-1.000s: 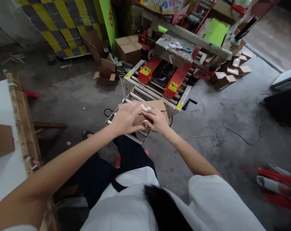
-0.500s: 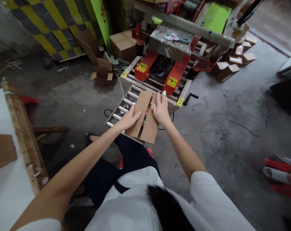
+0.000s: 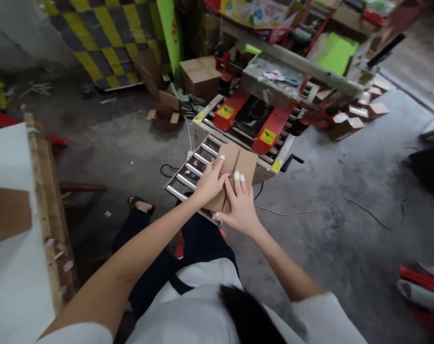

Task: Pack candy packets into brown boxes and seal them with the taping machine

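Note:
A small brown cardboard box [image 3: 246,165] lies on the roller conveyor [image 3: 188,177] in front of me, its two long top flaps folded down with a narrow seam between them. On the left flap rests my left hand [image 3: 212,180], fingers stretched forward over the cardboard. My right hand [image 3: 240,205] lies spread across the right flap and the near end, its fingertips beside those of the left. White coverings sit on several fingertips. What the box contains is hidden under flaps and hands.
Beyond the conveyor stands a carton-sealing machine with red guides [image 3: 269,136] and a black crank handle [image 3: 292,162]. Several cartons [image 3: 346,128] lie behind it. An open carton [image 3: 165,112] is on the floor. At left is a white table [image 3: 12,277]; a cable [image 3: 310,210] crosses the floor.
The flaps have come down and the gap showing colourful contents has narrowed to a seam. My right hand has moved toward the near end; my left has slid further onto the box.

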